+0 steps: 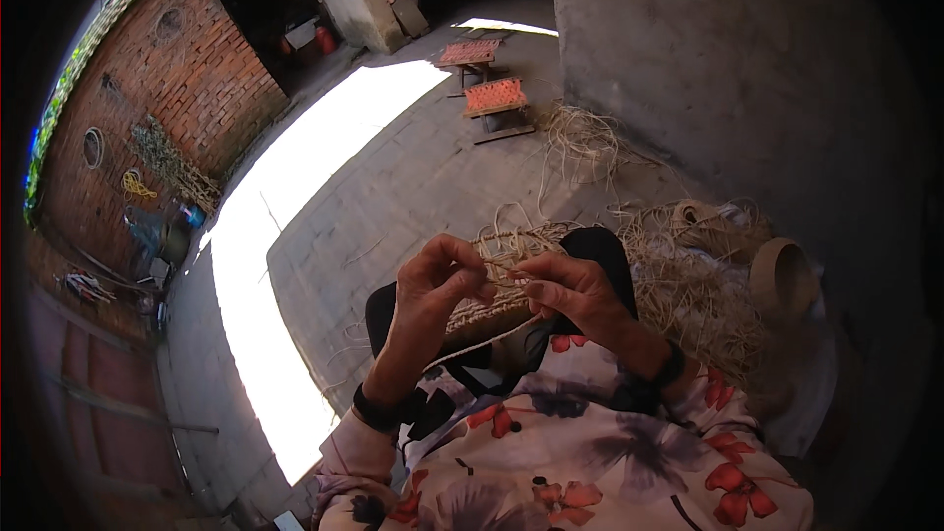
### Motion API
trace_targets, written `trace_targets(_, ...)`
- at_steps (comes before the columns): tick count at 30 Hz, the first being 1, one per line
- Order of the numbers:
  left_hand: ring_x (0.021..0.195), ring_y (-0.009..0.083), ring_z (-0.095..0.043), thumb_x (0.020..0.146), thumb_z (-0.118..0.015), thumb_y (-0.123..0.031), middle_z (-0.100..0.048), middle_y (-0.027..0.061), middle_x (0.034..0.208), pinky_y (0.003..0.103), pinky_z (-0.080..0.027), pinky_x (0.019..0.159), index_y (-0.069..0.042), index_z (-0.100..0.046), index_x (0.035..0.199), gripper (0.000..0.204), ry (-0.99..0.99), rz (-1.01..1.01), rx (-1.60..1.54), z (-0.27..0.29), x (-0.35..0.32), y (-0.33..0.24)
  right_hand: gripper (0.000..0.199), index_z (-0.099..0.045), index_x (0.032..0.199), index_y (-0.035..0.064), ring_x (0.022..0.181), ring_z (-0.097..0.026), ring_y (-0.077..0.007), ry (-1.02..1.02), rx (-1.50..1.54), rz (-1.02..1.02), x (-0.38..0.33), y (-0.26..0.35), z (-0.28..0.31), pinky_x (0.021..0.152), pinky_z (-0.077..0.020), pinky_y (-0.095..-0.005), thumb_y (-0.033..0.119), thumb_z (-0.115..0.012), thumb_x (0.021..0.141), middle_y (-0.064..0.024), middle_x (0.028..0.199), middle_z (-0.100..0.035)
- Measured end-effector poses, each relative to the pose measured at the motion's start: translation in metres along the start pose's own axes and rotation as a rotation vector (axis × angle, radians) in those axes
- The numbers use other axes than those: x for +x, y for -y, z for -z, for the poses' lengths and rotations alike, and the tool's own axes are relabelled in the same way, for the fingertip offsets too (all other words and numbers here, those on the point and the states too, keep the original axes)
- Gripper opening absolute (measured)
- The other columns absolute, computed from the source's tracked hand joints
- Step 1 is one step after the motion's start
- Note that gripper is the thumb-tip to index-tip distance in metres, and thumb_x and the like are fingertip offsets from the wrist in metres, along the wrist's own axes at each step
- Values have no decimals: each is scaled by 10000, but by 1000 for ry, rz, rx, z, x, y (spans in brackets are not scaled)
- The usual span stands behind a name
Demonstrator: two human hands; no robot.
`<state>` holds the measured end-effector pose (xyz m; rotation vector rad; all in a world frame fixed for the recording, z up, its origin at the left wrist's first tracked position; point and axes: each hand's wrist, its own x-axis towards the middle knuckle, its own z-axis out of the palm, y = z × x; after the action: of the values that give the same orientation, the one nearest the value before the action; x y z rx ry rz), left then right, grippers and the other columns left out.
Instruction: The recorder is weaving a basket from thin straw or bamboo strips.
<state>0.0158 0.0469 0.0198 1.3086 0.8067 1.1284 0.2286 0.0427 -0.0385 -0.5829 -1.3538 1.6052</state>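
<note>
Your left hand point(440, 280) and right hand point(573, 287) pinch the woven straw piece point(497, 280) between them, above a sunlit concrete floor point(393, 197).

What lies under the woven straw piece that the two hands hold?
Under the woven straw piece a dark-clothed lap shows, with grey paving beyond. The left hand and right hand cover its middle.
</note>
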Motion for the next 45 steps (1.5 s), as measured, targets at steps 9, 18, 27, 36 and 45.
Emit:
trace_targets(9,676,378,-661,893,-579,-121,-647,182,706,474,-494,603,-156,-585,1209,318,67,-35,1212,2,-13,61,114,-691,940,-22,727,-622,-95,-330,-585,81,4,-11,12,651,-494,-266,73,-648,895,-85,799,-685)
trace_targets(18,680,378,-652,781,-727,-208,-661,169,841,453,-499,595,-197,-493,1407,667,109,-233,1308,8,8,76,93,-622,783,17,616,-636,-231,-387,-621,-38,42,-64,24,600,-496,-357,104,-650,765,-146,675,-622)
trace_targets(27,684,353,-665,803,-675,-184,-648,132,850,483,-491,571,-295,-421,1457,711,24,-72,1403,2,16,83,148,-568,811,4,652,-586,-161,-227,-698,-78,41,-61,23,601,-470,-329,89,-687,794,-87,712,-600)
trace_targets(36,570,280,-613,685,-614,31,-581,97,763,410,-484,520,-127,-610,1068,414,-567,-488,1299,33,-3,27,187,-611,935,25,735,-606,-296,-386,-950,298,48,-17,12,687,-487,-383,141,-701,818,-147,910,-606)
trace_targets(45,501,96,-435,734,-675,14,-488,33,615,265,-387,485,-66,-595,1057,342,-566,-349,888,25,-23,19,216,-636,1112,6,758,-661,-219,-1,-438,188,48,-35,-51,672,-506,-322,84,-623,911,-152,886,-670)
